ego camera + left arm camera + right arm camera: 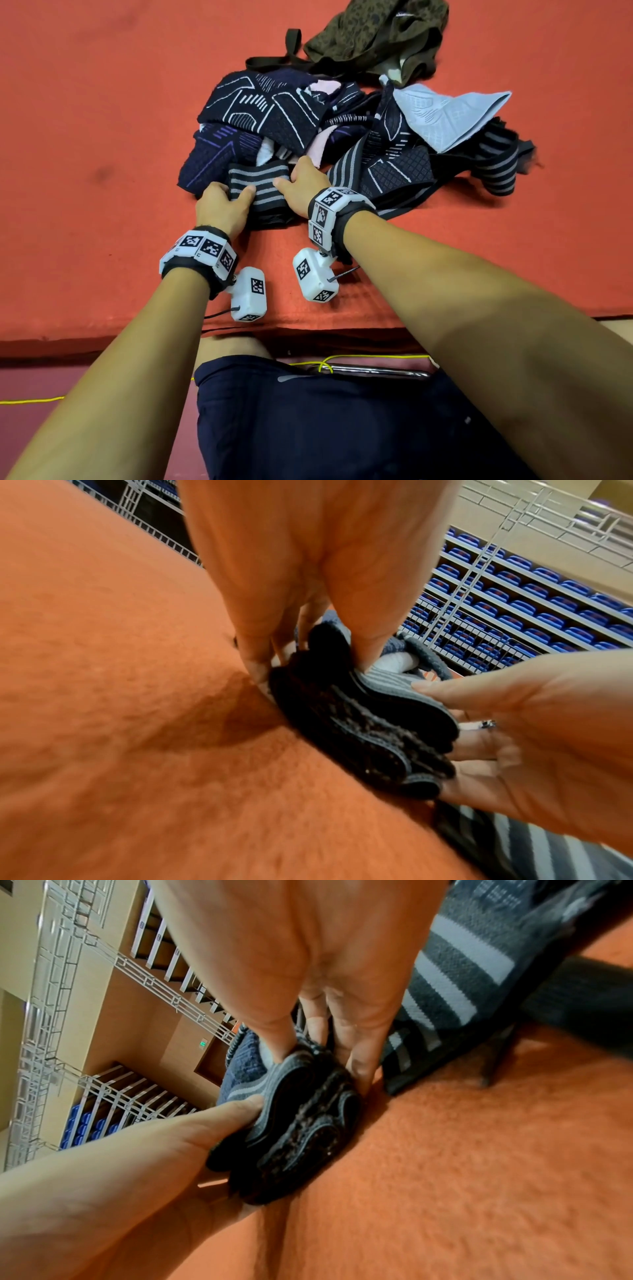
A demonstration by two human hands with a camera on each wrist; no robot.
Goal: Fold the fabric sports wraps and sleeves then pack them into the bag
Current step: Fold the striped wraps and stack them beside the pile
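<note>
I see the folded striped wrap lying on the orange mat, touching the near edge of the fabric pile. My left hand grips its left end, thumb on top, fingers tucked beneath. My right hand clasps its right end likewise. The camouflage bag lies beyond the pile, mouth slack.

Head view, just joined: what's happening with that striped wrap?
A person holds a folded grey-striped wrap between both hands on the orange mat: left hand grips one end, right hand the other. Behind it lies an unfolded pile of patterned sleeves. The camouflage bag sits beyond the pile; this wrap isn't packed yet.
</note>
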